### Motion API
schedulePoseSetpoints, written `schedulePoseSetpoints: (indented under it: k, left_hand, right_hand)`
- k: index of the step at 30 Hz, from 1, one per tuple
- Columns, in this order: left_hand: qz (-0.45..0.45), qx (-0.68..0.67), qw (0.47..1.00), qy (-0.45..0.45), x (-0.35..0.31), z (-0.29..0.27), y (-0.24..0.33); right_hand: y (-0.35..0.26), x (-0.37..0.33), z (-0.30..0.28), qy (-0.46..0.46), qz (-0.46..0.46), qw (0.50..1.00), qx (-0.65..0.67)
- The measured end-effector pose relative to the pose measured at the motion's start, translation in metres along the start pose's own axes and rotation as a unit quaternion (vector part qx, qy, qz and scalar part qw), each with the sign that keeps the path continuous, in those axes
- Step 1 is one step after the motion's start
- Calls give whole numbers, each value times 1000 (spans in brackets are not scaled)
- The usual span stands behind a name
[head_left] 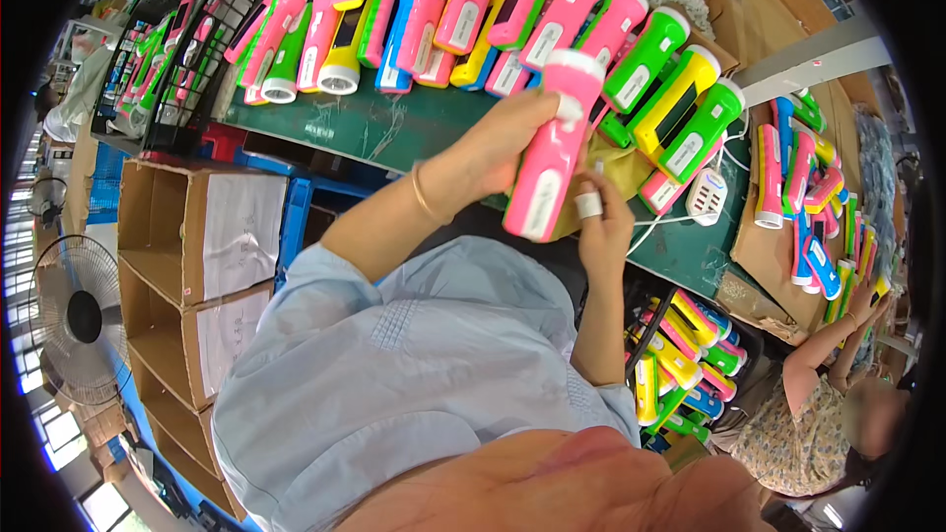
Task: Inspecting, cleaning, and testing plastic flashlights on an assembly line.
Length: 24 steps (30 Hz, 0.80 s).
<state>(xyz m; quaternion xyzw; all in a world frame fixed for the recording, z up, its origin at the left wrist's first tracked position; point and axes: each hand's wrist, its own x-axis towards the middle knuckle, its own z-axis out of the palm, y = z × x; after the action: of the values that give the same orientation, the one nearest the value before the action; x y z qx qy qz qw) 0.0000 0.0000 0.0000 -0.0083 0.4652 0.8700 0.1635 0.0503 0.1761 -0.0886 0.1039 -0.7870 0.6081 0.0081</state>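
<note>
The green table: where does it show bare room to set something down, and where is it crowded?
Widest free patch: the strip of green table on the near side of the piled flashlights, between the black basket and the left hand. Smaller one: between the white slotted block, its cable and the cardboard. Crowded: the far side, under the flashlights.

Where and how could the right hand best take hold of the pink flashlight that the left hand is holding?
Probably by the lower barrel, coming from the right. The left hand grips the upper part, below the white rim; the pink flashlight slants with its lower end uncovered toward the person, and the right hand is just beside it.
</note>
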Motion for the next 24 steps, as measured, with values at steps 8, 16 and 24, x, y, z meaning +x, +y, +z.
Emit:
schedulePoseSetpoints:
  k: [8,16,24]
  left_hand:
    - [256,544,772,208,18,-1,49]
    - [15,-120,986,-118,22,-43,46]
    - [83,-2,995,51,-6,-12,0]
  right_hand:
    - [-38,19,-31,-20,93,952,291]
    - [-69,37,-16,32,11,986,165]
    - [-97,41,13,42,-291,920,-258]
